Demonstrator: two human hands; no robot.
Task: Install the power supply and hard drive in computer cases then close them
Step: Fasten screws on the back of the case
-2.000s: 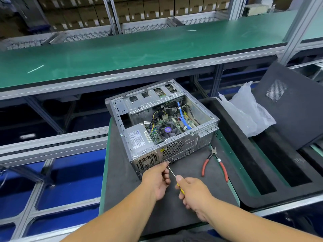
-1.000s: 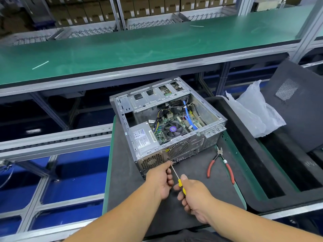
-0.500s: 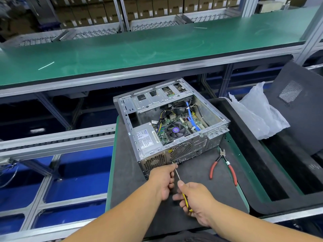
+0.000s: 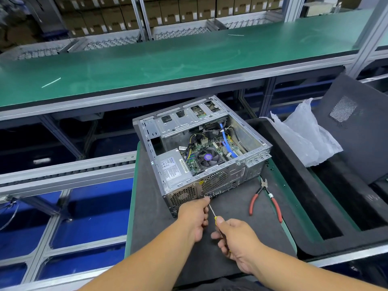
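Observation:
An open grey computer case (image 4: 255, 162) lies on its side on a dark mat (image 4: 151, 232), its rear panel facing me. The silver power supply (image 4: 172, 169) sits in the near left corner, next to the motherboard fan (image 4: 209, 157). My right hand (image 4: 237, 238) grips the yellow handle of a thin screwdriver (image 4: 211, 211) whose tip meets the rear panel near the power supply. My left hand (image 4: 194, 215) pinches the shaft close to the tip. The black side panel (image 4: 357, 127) leans at the right.
Red-handled pliers (image 4: 265, 199) lie on the mat right of my hands. A crumpled clear plastic bag (image 4: 304, 135) rests on a black foam tray (image 4: 327, 213) at the right. A long green bench (image 4: 168, 59) runs behind; a roller conveyor (image 4: 63, 171) passes at the left.
My hands stay at the rear panel with the screwdriver. The right hand has shifted its hold along the handle. The view has drifted slightly, so the case sits further right.

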